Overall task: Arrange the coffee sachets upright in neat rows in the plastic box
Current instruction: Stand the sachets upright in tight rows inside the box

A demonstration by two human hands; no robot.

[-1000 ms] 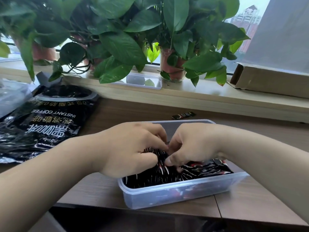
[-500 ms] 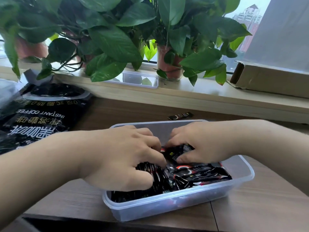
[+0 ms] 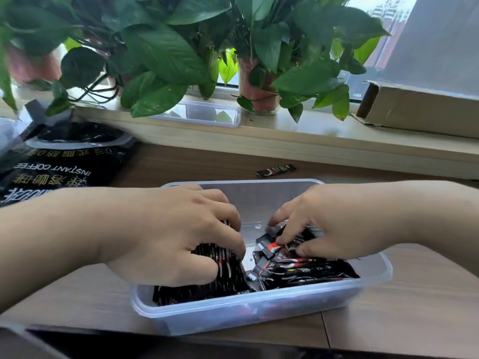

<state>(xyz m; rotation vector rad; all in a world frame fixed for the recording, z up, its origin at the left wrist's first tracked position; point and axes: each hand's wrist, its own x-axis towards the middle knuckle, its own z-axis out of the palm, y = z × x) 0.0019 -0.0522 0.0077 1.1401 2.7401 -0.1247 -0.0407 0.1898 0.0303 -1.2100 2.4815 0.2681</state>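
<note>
Both my hands are down in the clear plastic box (image 3: 259, 310) on the wooden desk (image 3: 414, 307). My left hand (image 3: 178, 234), at about 9 o'clock in the box, is clenched over a bundle of black coffee sachets (image 3: 223, 275) standing on edge. My right hand (image 3: 326, 224), at 3 o'clock, pinches loose sachets (image 3: 305, 270) lying jumbled flat. A bare strip of box floor shows between them. One stray sachet (image 3: 276, 170) lies at 12 o'clock beyond the box; the instant coffee bag (image 3: 59, 164) sits at 10 o'clock.
</note>
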